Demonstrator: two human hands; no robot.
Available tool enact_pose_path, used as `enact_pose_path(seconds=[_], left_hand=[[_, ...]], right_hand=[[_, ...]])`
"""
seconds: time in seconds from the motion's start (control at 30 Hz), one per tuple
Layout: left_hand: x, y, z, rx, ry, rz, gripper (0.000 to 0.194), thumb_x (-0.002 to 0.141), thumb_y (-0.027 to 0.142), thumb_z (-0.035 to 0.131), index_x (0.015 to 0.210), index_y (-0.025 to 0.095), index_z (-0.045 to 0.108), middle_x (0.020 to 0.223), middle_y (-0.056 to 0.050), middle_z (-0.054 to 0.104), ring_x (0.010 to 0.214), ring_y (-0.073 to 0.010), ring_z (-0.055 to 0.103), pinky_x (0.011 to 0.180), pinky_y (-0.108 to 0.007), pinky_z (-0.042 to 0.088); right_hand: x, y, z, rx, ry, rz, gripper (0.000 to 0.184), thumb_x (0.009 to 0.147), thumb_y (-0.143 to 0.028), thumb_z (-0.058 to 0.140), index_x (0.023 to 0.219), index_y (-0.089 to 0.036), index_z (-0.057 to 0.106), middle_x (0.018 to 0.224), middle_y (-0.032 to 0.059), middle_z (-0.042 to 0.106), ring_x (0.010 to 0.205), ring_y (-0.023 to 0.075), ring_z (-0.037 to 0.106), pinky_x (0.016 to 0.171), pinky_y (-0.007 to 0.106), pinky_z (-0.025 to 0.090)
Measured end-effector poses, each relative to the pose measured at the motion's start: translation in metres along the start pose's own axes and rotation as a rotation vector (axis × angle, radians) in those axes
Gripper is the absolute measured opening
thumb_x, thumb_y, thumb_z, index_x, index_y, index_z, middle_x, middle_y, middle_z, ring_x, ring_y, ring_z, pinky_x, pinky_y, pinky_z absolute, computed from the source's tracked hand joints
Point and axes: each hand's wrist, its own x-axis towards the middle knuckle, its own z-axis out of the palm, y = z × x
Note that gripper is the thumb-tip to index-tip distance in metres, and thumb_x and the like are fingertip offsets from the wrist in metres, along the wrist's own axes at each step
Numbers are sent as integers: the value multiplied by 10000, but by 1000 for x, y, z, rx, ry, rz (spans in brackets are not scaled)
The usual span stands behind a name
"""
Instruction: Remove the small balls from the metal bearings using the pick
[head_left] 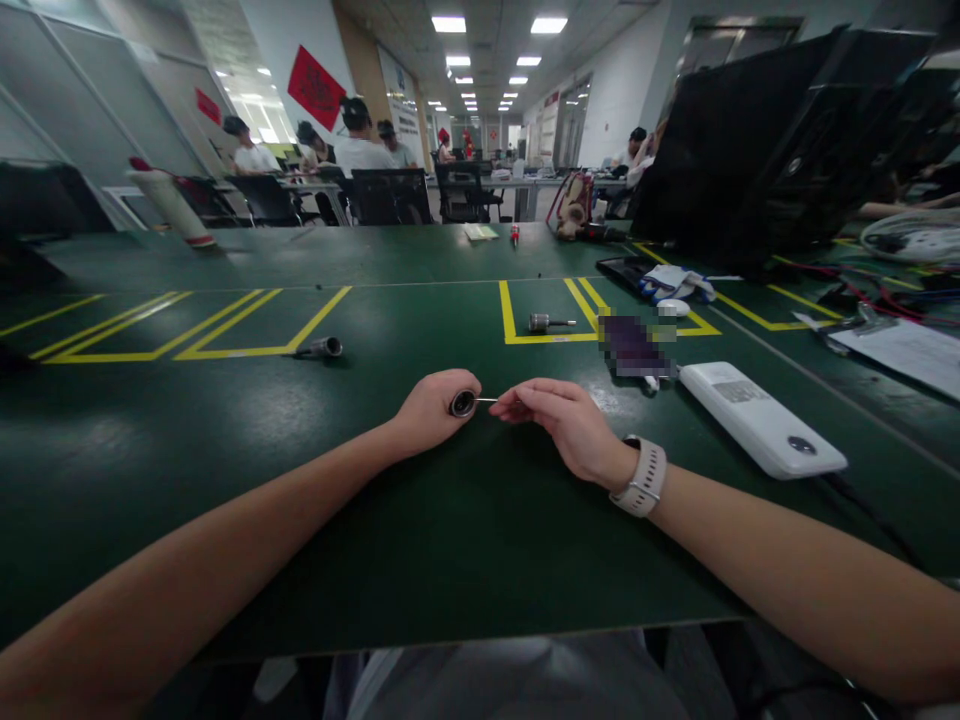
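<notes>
Work in hand seems to be a fine two-handed step: left hand (437, 408) keeps a round metal piece (463, 403) steady, while right hand (566, 420) attends to a thin rod (487, 400) beside it. Whether the rod is being put in, turned, pulled or only checked, I cannot tell. The next move, in my judgement, calls for a quiet left grip and a light touch from the right, with the force kept along the rod, because so slender a part could bend or slip.

The left fingers are curled and clamped on the metal piece. The right fingers are stretched and lie close together, their tips at the outer end of the rod; I cannot tell if they really pinch it or only touch.

The metal piece is between the two hands, above the green table (480, 570), near its front edge. Its round open end faces toward the viewer, with a pale shiny rim and a dark inside where small details are too small to read. The rest of its body is hidden by the hand. The rod is bright, straight and about level, and it shows in the gap from the piece to the right fingertips. Two similar pieces lie on their sides farther away: a left spare (327, 348) by the yellow tape (232, 353), and a right spare (538, 322) inside a taped outline
</notes>
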Motion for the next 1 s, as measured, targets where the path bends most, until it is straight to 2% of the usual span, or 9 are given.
enact_pose_path(seconds=[0.1, 0.2, 0.3, 0.4, 0.47, 0.6, 0.77, 0.9, 1.0], left_hand=[[0, 0, 1, 72, 2, -36, 55, 754, 115, 518, 719, 155, 529, 688, -1, 545, 648, -130, 515, 593, -240, 380], [0, 3, 1, 171, -44, -6, 72, 743, 92, 514, 716, 154, 539, 692, -11, 548, 652, -143, 515, 595, -255, 379], [-1, 5, 0, 221, -78, 37, 76, 746, 89, 515, 714, 152, 545, 683, -14, 540, 641, -147, 505, 592, -262, 377], [-1, 4, -2, 184, -76, 37, 73, 747, 89, 524, 720, 154, 541, 691, -9, 545, 645, -140, 508, 605, -258, 390], [-1, 3, -2, 149, -74, 37, 69, 752, 95, 527, 724, 156, 537, 698, -5, 549, 652, -137, 513, 616, -255, 396], [0, 1, -1, 98, -80, 5, 57, 759, 109, 526, 730, 157, 536, 717, -8, 563, 675, -139, 530, 630, -258, 404], [2, -1, 2, 125, -36, -186, 65, 738, 107, 531, 713, 167, 525, 721, -9, 574, 680, -153, 541, 620, -271, 400], [3, -2, 2, 141, 41, -298, 35, 762, 191, 552, 739, 173, 533, 720, -11, 573, 674, -167, 541, 611, -287, 404], [3, -2, 2, 108, 83, -281, 106, 740, 226, 586, 820, 168, 546, 798, -28, 588, 739, -184, 557, 667, -310, 438]], right_hand=[[-5, -3, 4, -235, -4, -128, 198, 860, -252, 537, 849, -190, 724, 869, 41, 705, 864, 169, 629, 829, 346, 467], [-7, -6, 6, -350, -23, -106, 192, 852, -248, 547, 831, -185, 727, 867, 45, 700, 859, 173, 626, 817, 346, 464], [-4, -6, 4, -189, -27, -3, 183, 834, -258, 561, 807, -170, 720, 850, 50, 704, 844, 171, 628, 829, 355, 460], [0, -4, 0, 29, -27, 137, 182, 815, -268, 574, 810, -149, 712, 831, 60, 705, 818, 164, 630, 841, 365, 453], [2, -3, -2, 101, -33, 176, 181, 806, -268, 584, 815, -138, 710, 822, 64, 704, 805, 161, 631, 845, 365, 449], [3, -2, -3, 135, -40, 169, 173, 806, -261, 591, 825, -134, 707, 832, 63, 703, 815, 162, 633, 845, 359, 447], [2, -4, 3, 93, 18, 156, 162, 797, -260, 593, 813, -142, 703, 842, 62, 701, 809, 158, 625, 828, 355, 446], [1, -3, 3, 82, 63, 63, 164, 807, -264, 577, 792, -155, 698, 835, 55, 703, 787, 159, 618, 793, 350, 451], [0, -2, 3, 76, 132, -14, 166, 806, -253, 570, 737, -164, 691, 781, 46, 702, 748, 158, 612, 755, 341, 450]])
